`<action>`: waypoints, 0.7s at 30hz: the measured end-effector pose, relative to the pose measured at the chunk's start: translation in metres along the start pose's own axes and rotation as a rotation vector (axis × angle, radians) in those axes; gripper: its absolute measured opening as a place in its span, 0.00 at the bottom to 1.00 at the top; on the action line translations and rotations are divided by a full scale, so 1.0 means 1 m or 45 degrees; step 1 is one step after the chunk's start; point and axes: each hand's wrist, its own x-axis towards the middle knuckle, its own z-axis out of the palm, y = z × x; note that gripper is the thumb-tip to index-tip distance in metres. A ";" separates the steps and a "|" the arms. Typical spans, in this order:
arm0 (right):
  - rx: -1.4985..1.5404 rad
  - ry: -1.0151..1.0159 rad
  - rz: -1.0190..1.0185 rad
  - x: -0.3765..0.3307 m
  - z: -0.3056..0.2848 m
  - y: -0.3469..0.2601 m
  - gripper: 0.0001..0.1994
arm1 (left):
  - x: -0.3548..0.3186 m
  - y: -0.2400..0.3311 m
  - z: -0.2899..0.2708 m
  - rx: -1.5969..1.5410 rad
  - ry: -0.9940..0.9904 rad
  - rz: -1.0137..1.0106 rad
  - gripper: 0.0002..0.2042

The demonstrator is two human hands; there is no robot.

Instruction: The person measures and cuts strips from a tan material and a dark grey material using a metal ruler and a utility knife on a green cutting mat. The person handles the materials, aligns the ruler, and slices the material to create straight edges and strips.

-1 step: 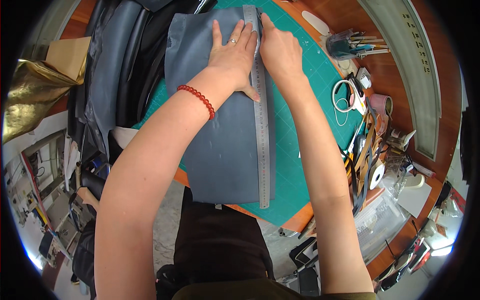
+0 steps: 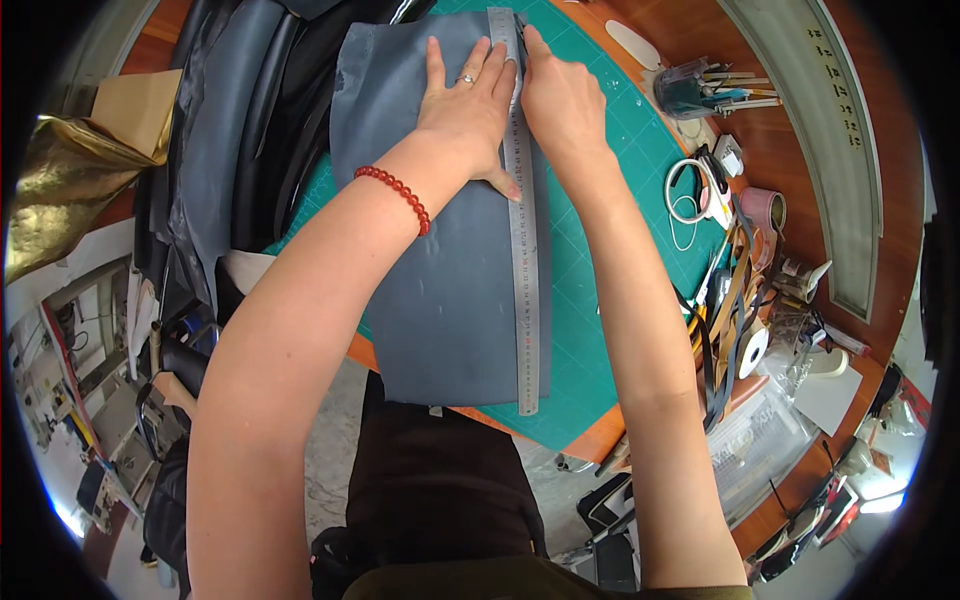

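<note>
A dark blue-grey sheet, looking like leather (image 2: 450,300), lies on a green cutting mat (image 2: 580,330). A long metal ruler (image 2: 527,320) runs lengthwise near the sheet's right edge. My left hand (image 2: 470,105) is spread open, its fingertips and thumb pressing on the ruler and its palm over the sheet. At the far end, my right hand (image 2: 563,100) is closed beside the ruler's right edge, index finger stretched forward. A small dark tip shows by that finger; the rest of what it grips is hidden in the fist.
Dark rolls and folded sheets (image 2: 225,130) are heaped at the left, beside gold material (image 2: 85,190). On the right stand a cup of pens and tools (image 2: 682,90), a white cable coil (image 2: 690,190), straps (image 2: 742,290) and a white spool (image 2: 753,352). The table's wooden edge (image 2: 600,437) shows nearby.
</note>
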 end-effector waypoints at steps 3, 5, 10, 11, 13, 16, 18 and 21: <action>-0.038 -0.016 -0.031 -0.013 -0.005 0.003 0.24 | 0.000 0.002 -0.001 0.021 -0.025 0.004 0.71; -0.069 -0.095 -0.060 -0.036 -0.016 -0.003 0.26 | -0.001 0.000 -0.003 0.046 -0.047 -0.005 0.72; -0.093 -0.210 -0.039 -0.115 -0.034 -0.001 0.32 | 0.002 0.000 -0.002 0.173 -0.099 -0.027 0.70; -0.110 -0.232 -0.024 -0.134 -0.038 0.000 0.33 | 0.002 0.001 -0.003 0.173 -0.098 -0.018 0.70; -0.105 -0.261 -0.008 -0.170 -0.044 0.000 0.35 | 0.001 0.001 -0.004 0.178 -0.099 -0.026 0.70; -0.099 -0.328 0.057 -0.220 -0.055 -0.005 0.37 | 0.000 0.004 -0.007 0.207 -0.114 -0.033 0.71; -0.080 -0.351 0.100 -0.246 -0.062 -0.010 0.38 | 0.000 0.003 -0.006 0.193 -0.103 -0.034 0.71; -0.034 -0.381 0.171 -0.263 -0.068 -0.013 0.37 | -0.001 0.003 -0.003 0.167 -0.081 -0.035 0.71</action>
